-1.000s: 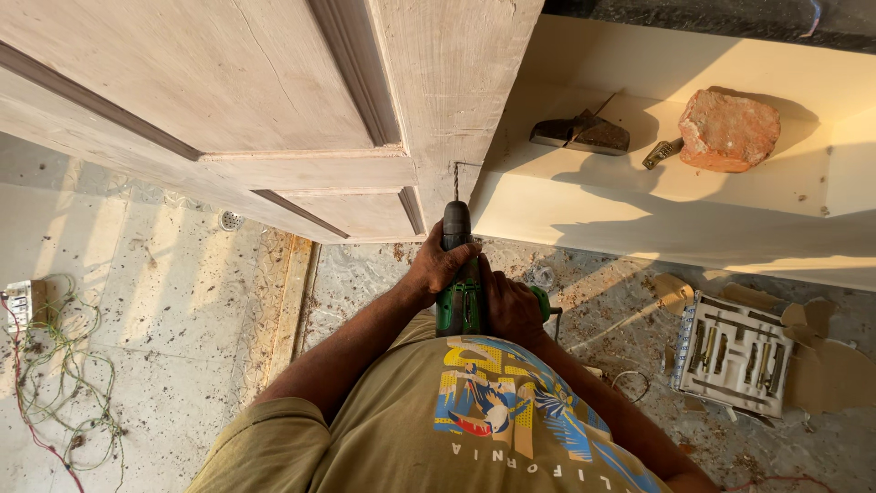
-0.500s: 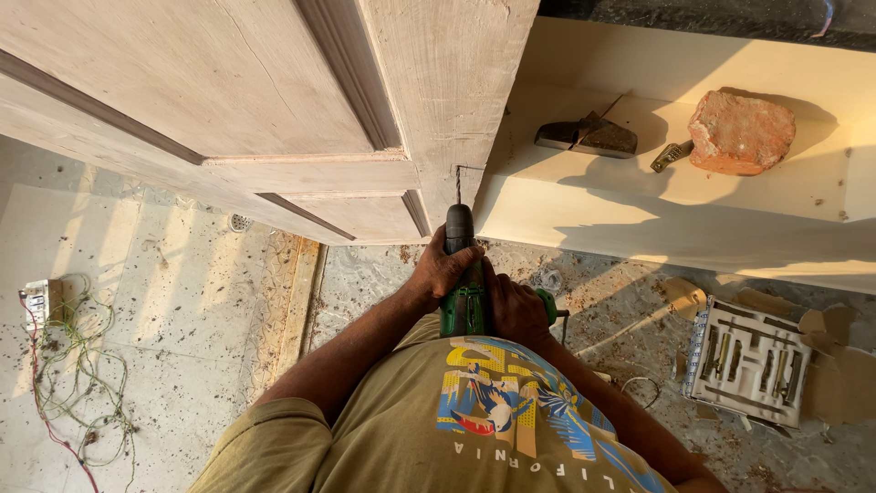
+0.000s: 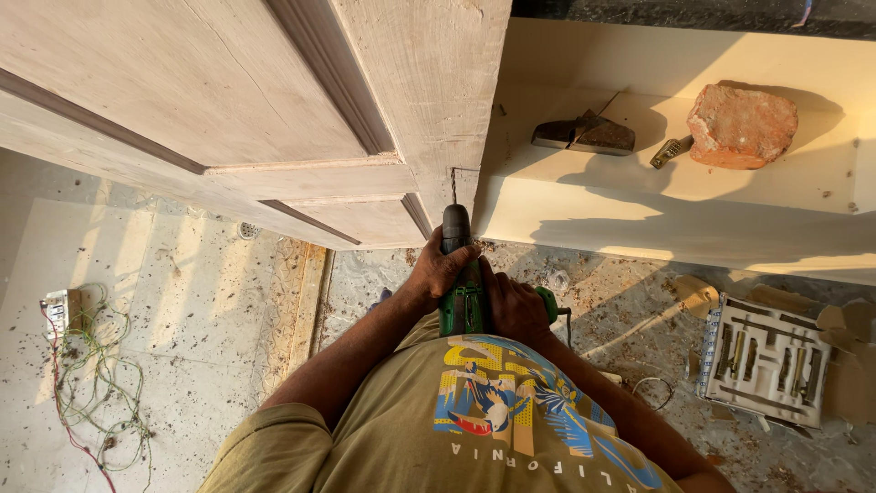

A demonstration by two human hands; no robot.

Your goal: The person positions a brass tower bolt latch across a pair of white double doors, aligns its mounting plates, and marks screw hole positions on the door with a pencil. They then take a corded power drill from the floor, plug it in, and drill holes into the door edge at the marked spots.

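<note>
Head view, looking straight down the front of the body; warm, low sunlight across the whole scene, long shadows.

Green power drill (image 3: 463, 292) held upright against the belly, bit (image 3: 453, 187) pointing up into the narrow edge of a pale wooden panelled door (image 3: 274, 100); bit tip sits at a small dark notch in that edge. Left hand (image 3: 438, 269) wrapped around the front of the drill body just below the chuck, fingers closed on it; right hand (image 3: 516, 310) clenched around the rear grip, green end cap showing past the knuckles; both hands touching the tool and each other.

Door: unfinished, light grain, raised panels with darker moulded grooves; fills the upper left.

Right of the door: a cream-painted ledge (image 3: 639, 196); on it a dark metal hand plane (image 3: 584, 135), a small metal fitting (image 3: 671, 151) and a rough reddish brick (image 3: 741, 125), brick and fitting just beside one another, plane apart to their left.

Floor (image 3: 164, 301): pale stone tiles, strewn with sawdust and wood chips, densest under the ledge; tangle of green and red wires (image 3: 91, 383) with a white socket block (image 3: 59, 310) at far left; white moulded tray of tools (image 3: 766, 361) on the right, torn cardboard (image 3: 849, 365) beside it.
</note>
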